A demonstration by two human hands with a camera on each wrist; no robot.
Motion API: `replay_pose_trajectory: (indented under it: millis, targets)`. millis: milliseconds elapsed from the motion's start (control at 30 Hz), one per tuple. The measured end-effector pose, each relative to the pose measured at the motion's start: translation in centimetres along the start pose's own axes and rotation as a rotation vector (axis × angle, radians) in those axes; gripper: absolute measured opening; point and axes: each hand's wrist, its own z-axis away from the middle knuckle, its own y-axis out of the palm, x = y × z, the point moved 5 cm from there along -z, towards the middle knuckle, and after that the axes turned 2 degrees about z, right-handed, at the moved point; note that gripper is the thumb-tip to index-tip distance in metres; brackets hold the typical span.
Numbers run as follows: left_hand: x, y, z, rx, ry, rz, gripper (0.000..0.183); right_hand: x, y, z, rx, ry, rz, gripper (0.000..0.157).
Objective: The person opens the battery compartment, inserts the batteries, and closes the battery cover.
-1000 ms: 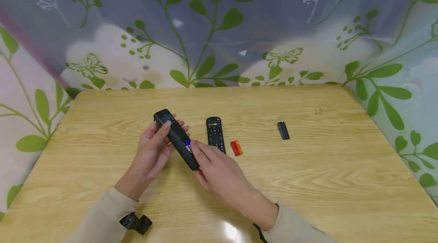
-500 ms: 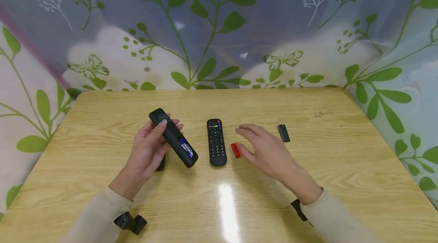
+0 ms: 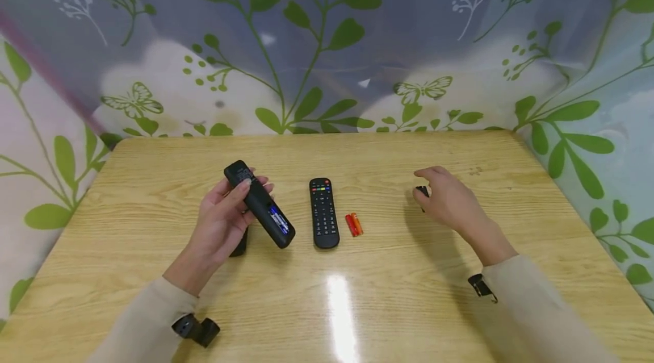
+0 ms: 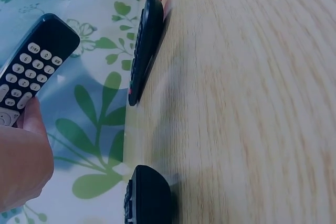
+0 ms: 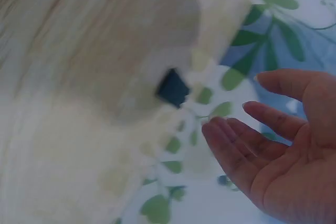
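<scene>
Wooden tabletop (image 3: 388,278): I record left hand (image 3: 222,215) gripping remote (image 3: 260,204); black cover (image 5: 174,88) lies below nearer right hand (image 3: 452,201), fingers parted, empty.

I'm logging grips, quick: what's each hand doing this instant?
Left hand: closed, holding a remote with its battery slot uncovered.
Right hand: open, holding nothing, near the small black cover.
</scene>
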Motion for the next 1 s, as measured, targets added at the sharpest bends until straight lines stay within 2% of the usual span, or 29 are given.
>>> replay_pose_trajectory:
  millis: [167, 300, 400, 633, 1000]
  targets:
    - [0.1, 0.0, 0.0, 0.007, -0.003, -0.003, 0.029, -2.0, 0.9, -0.8, 0.102, 0.107, 0.027, 0.050]
    - [0.1, 0.0, 0.0, 0.010, -0.003, 0.001, 0.028, -2.8, 1.7, -1.1, 0.146, 0.151, 0.040, 0.056]
    - [0.1, -0.1, 0.0, 0.009, -0.003, -0.003, 0.027, -3.0, 2.1, -1.4, 0.146, 0.154, 0.043, 0.057]
    - [0.1, -0.3, 0.1, 0.012, -0.006, -0.001, 0.028, -2.7, 2.3, -1.7, 0.140, 0.140, 0.060, 0.042]
    - [0.3, -0.2, 0.3, 0.010, -0.022, 0.025, 0.030, -2.7, 2.6, -1.8, 0.121, 0.167, 0.038, 0.039]
